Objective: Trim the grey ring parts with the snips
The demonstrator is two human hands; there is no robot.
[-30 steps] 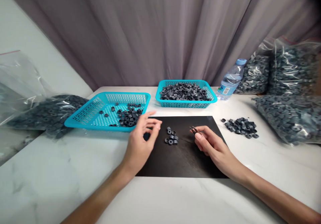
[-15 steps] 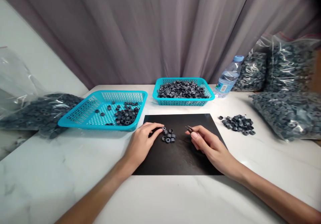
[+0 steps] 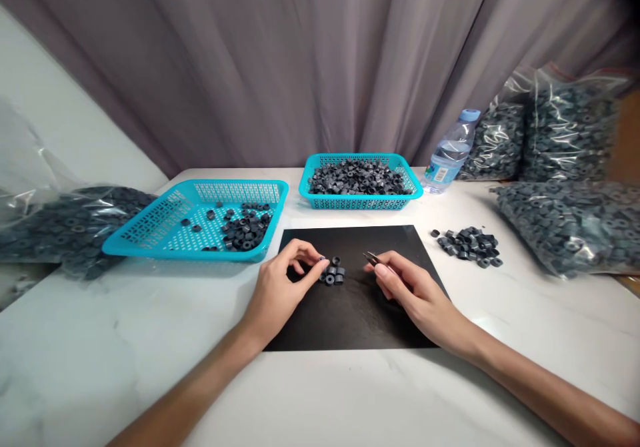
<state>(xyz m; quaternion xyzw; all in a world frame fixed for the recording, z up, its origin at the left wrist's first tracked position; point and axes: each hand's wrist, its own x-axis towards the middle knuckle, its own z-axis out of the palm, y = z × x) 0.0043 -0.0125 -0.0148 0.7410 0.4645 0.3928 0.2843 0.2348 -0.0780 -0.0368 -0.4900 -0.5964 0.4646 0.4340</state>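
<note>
Rings [image 3: 333, 277]: we see a small cluster sitting near the middle of the black mat [image 3: 345, 320].
Left hand [image 3: 280, 287]: reaches in from the left, thumb and forefinger pinching one ring [image 3: 323, 257] at the cluster's edge.
Right hand [image 3: 413, 288]: opposite, fingers curled, gripping dark tweezers [image 3: 371, 259] whose tips point towards the rings, apart from them.
Surface [image 3: 310, 400]: white with faint grey veining; right of the mat we find a loose heap [image 3: 467, 243] of dark parts.
Turquoise baskets: the left basket [image 3: 185, 255] holds parts bunched at its right end; the rear basket [image 3: 360, 203] is well filled.
Room: grey curtain [image 3: 275, 67] behind, water bottle [image 3: 450, 157] beside the rear basket, clear bags [image 3: 570, 140] of parts at right, another bag [image 3: 95, 223] at left.
Ring look: dark grey, short, cylindrical, some turning round holes towards us.
</note>
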